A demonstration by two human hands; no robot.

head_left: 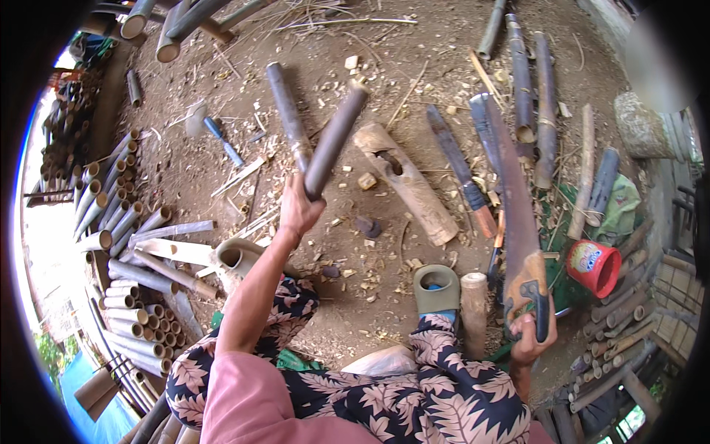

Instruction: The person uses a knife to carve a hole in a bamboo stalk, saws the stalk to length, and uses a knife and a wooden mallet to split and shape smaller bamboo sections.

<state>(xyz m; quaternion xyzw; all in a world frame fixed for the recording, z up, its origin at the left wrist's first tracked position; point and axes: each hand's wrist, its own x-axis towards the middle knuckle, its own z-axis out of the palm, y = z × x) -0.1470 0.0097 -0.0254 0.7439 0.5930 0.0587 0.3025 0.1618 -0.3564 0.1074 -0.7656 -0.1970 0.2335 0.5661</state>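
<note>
A: What to notice first in the left grip [300, 204]?

B: Appears closed around the near end of a dark bamboo tube [336, 140], with the fingers partly hidden. No visible gap there. Held above the dirt floor [347, 251], left of the pale wooden block [414, 189], and leaning toward the far right.

A: And why by the end?

B: Probably to leave most of the length free.

A: Also in the same grip, the second bamboo piece [287, 107], just to the left?

B: Cannot tell. Reaches with its near end to the same fingers, but perhaps only rests on the floor behind.

A: And in the right grip [534, 333]?

B: A saw [526, 288], by its wooden handle, in a tight wrap at the near right. Points its blade to the far side, most likely to keep the metal away from the knee and the foot.

A: Why so many things around?

B: Perhaps for easy reach: a long-bladed tool with an orange handle [484, 220] left of the saw, a red bucket [594, 268] to its right. At the left, a pile of bamboo tubes [140, 325], stacked with ends toward the middle, maybe for simple picking.
</note>
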